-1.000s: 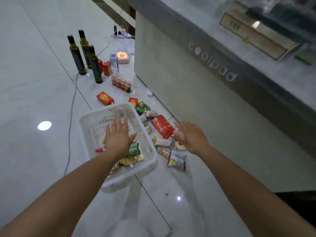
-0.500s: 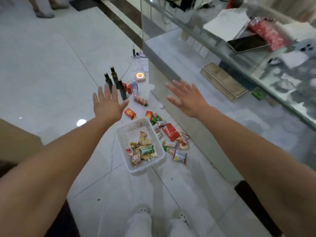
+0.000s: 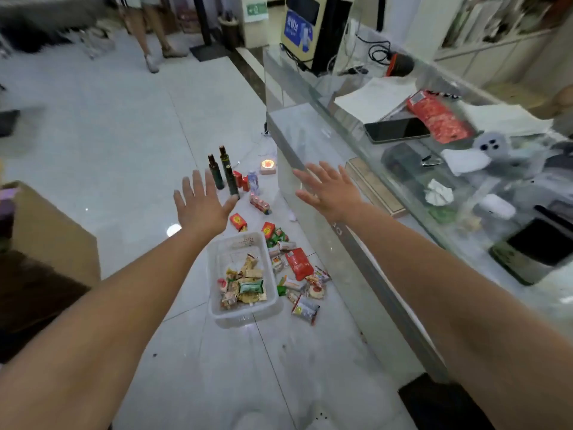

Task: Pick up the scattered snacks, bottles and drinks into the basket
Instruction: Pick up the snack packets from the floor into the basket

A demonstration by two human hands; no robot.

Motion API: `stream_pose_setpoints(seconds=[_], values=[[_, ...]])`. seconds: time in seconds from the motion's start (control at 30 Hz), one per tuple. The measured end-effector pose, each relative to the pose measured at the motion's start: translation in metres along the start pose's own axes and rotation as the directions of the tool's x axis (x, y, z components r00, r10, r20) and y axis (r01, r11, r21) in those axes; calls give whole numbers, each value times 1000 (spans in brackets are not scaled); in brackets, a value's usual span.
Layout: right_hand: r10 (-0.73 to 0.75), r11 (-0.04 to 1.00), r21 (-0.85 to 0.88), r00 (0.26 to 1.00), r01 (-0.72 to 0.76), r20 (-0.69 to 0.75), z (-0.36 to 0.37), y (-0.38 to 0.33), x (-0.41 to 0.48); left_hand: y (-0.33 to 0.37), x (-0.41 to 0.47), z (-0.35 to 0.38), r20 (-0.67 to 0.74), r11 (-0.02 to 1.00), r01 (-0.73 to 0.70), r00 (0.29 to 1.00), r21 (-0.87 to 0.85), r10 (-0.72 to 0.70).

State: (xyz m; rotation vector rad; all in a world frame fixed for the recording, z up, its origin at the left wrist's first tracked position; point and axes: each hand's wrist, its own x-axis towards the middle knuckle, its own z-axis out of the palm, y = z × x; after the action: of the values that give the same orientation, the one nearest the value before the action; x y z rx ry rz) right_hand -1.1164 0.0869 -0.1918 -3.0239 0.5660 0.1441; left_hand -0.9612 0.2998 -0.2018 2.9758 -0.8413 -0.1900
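Note:
A white plastic basket [image 3: 217, 311] stands on the tiled floor far below me, with several snack packets piled in its near half. More snack packets [image 3: 305, 285] and a big red pouch [image 3: 299, 263] lie scattered to its right. Beyond it are a red box [image 3: 238, 221], a row of small drink bottles [image 3: 261, 204], a water bottle [image 3: 253, 182] and three dark green bottles [image 3: 224, 172]. My left hand [image 3: 201, 207] and my right hand [image 3: 328, 190] are held out high above the floor, fingers spread, both empty.
A glass counter [image 3: 350, 169] runs along the right, with phones, papers and a red packet on top. A cardboard box [image 3: 52, 234] sits at the left. A small lit lamp [image 3: 268, 166] glows by the counter's foot. Another person's legs [image 3: 148, 35] stand far back.
I have risen from crouching over the basket to standing. Both hands lifted away from the basket and snacks and now spread open in the air.

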Motion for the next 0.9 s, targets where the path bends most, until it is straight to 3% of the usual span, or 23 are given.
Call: stream_pose_setpoints(seconds=[0.23, 0.4, 0.53, 0.7, 0.9], values=[[18, 1000, 18, 998, -20, 62, 25, 13, 29, 17, 11, 34, 92, 999, 26, 995, -40, -22], [74, 997, 23, 995, -76, 70, 102, 37, 69, 32, 64, 108, 104, 996, -29, 994, -79, 37], [135, 990, 37, 990, -136, 48, 238, 64, 104, 48, 106, 241, 134, 984, -119, 981, -134, 137], [241, 966, 57, 959, -252, 151, 487, 100, 132, 56, 158, 482, 198, 959, -243, 943, -143, 269], [341, 929, 88, 925, -358, 165, 721, 165, 159, 63, 241, 706, 193, 875, -483, 857, -24, 478]])
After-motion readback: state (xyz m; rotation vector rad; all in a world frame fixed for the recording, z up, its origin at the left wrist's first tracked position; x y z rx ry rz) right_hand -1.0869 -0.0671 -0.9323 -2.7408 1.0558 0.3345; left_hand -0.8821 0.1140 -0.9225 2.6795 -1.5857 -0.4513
